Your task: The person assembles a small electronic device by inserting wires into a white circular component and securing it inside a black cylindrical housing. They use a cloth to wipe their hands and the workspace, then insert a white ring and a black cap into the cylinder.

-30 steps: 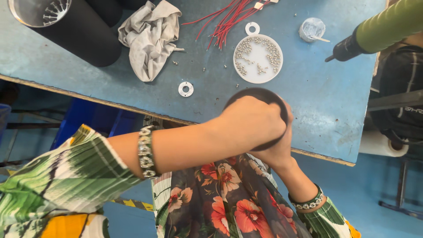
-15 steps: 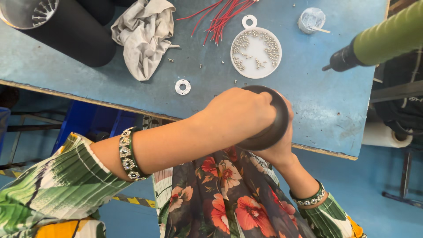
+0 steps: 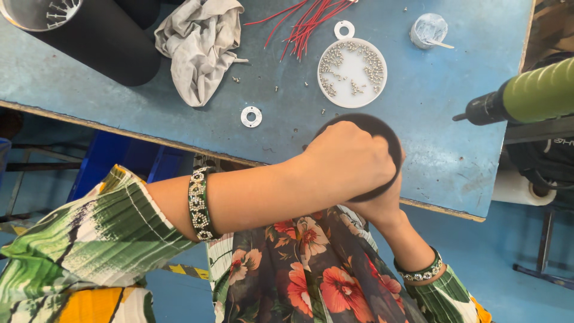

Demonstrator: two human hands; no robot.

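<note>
A round black disc-shaped part [image 3: 382,130] is held at the near edge of the blue table [image 3: 442,149]. My left hand [image 3: 350,158] lies over the top of it, fingers closed on it. My right hand [image 3: 375,206] grips it from below and is mostly hidden by the left hand and the part. Both wrists wear beaded bangles.
A white round dish [image 3: 353,72] with several small screws sits beyond the part, red wires [image 3: 311,21] behind it. A grey rag [image 3: 200,45], a black cylinder [image 3: 101,45], a white washer [image 3: 251,116] and a small clear cup [image 3: 428,30] lie on the table. A green power screwdriver [image 3: 526,98] hangs at the right.
The view has shifted slightly, and both hands with the black part have stayed at the table's near edge; my left hand has turned a little over the part.
</note>
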